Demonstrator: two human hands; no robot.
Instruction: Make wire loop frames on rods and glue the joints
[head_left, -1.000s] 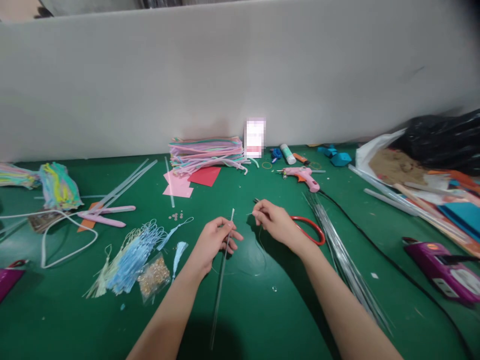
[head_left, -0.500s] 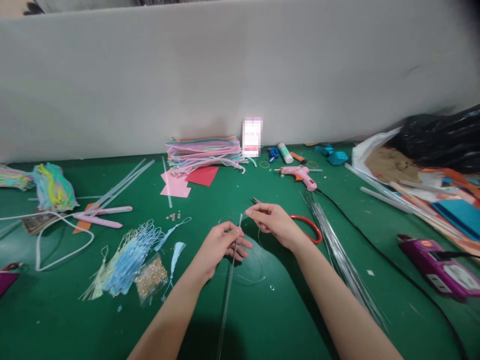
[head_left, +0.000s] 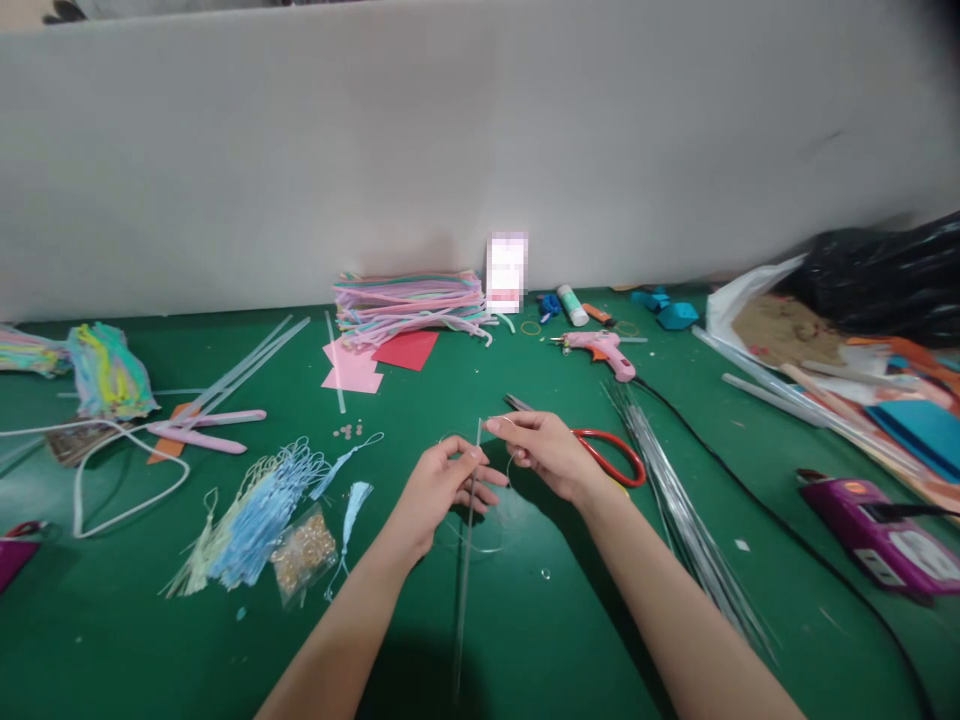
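Note:
Upright between the thumb and fingers of my left hand [head_left: 446, 490] is a thin clear rod [head_left: 463, 580], its top end showing just above the thumb. My right hand [head_left: 547, 448] pinches a fine clear thread right beside that top end. Loose loops of the clear thread [head_left: 480, 550] hang below the hands; they are faint, and where the thread ends is hidden. Red-handled scissors [head_left: 626, 470] lie behind and under my right hand, with their blade tips [head_left: 516, 402] visible past the knuckles.
A bundle of silver wires [head_left: 679, 510] and a pink glue gun [head_left: 604, 350] with a black cord lie right. On the left are blue tassels [head_left: 259, 525], a bag of gold pieces [head_left: 304, 555] and pink-handled pliers [head_left: 202, 438]. Pastel pipe cleaners [head_left: 409, 300] lie behind.
My right hand has shifted slightly left, closer to the rod's top. The rod's lower end has swung right, and more of the scissors shows.

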